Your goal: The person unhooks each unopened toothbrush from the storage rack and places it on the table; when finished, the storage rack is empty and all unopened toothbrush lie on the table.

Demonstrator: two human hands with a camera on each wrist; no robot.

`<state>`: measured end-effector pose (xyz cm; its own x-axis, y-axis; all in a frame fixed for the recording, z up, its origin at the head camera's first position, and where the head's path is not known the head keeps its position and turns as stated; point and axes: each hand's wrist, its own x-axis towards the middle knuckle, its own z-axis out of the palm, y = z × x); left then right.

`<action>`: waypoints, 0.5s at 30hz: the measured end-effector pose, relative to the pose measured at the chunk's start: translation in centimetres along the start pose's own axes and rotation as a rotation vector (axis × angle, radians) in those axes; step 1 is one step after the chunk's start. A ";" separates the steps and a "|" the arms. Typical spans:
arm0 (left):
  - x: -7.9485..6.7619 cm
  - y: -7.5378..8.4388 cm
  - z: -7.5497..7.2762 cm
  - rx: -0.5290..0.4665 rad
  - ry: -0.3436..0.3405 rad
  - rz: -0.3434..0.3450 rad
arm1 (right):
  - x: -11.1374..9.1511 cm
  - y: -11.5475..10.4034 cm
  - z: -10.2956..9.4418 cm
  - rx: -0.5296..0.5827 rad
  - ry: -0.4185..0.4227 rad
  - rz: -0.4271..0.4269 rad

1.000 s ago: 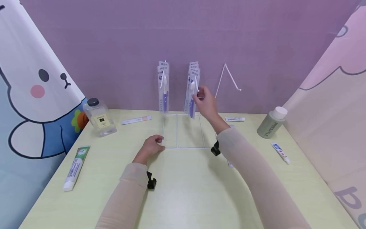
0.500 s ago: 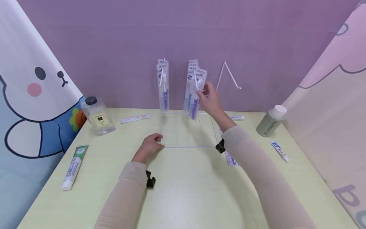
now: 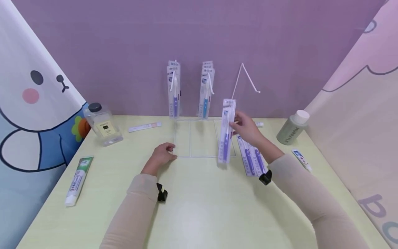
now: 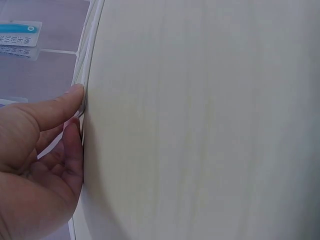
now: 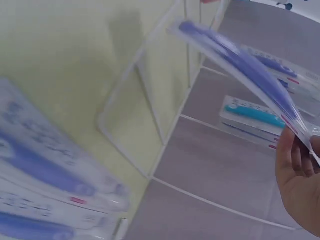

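My right hand [image 3: 247, 129] pinches a purple toothbrush in a clear blister pack [image 3: 226, 133] by its edge, in front of the rack's right side. The pack hangs upright in the head view; in the right wrist view the same toothbrush pack [image 5: 240, 65] slants above the wire base. My left hand [image 3: 162, 154] holds the front left corner of the white wire display rack [image 3: 199, 157], thumb and fingers at the wire [image 4: 86, 75]. Packaged toothbrushes [image 3: 174, 93] hang on the left hook, and more toothbrush packs [image 3: 205, 93], a blue one foremost, on the middle hook. Nothing hangs on the right hook [image 3: 250, 79].
Two purple toothbrush packs [image 3: 250, 157] lie right of the rack. A clear bottle [image 3: 105, 128], a slim box [image 3: 144, 127] and a green-and-white toothpaste tube [image 3: 78, 181] are on the left. A grey-green bottle [image 3: 290, 130] and small tube [image 3: 301, 160] stand and lie right.
My right hand has drawn the purple toothbrush pack off the middle hook and moved it right and down. A blue toothbrush now shows foremost there. My left hand stays at the rack's corner.
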<state>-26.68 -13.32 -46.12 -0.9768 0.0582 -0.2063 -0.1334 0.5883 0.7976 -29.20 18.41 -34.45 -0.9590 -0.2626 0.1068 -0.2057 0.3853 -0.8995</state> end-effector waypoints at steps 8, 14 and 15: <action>0.0 -0.1 0.0 -0.006 -0.004 -0.006 | -4.2 3.7 1.1 0.145 -0.176 0.221; -0.1 0.0 -0.1 -0.008 -0.009 -0.011 | -6.8 6.3 2.1 0.242 -0.259 0.302; -0.1 0.1 -0.1 -0.005 -0.009 -0.011 | -7.2 6.6 2.2 0.250 -0.265 0.318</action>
<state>-26.61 -13.38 -46.00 -0.9736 0.0592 -0.2203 -0.1451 0.5848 0.7981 -23.17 20.89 -42.08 -0.8775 -0.3949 -0.2721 0.1736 0.2674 -0.9478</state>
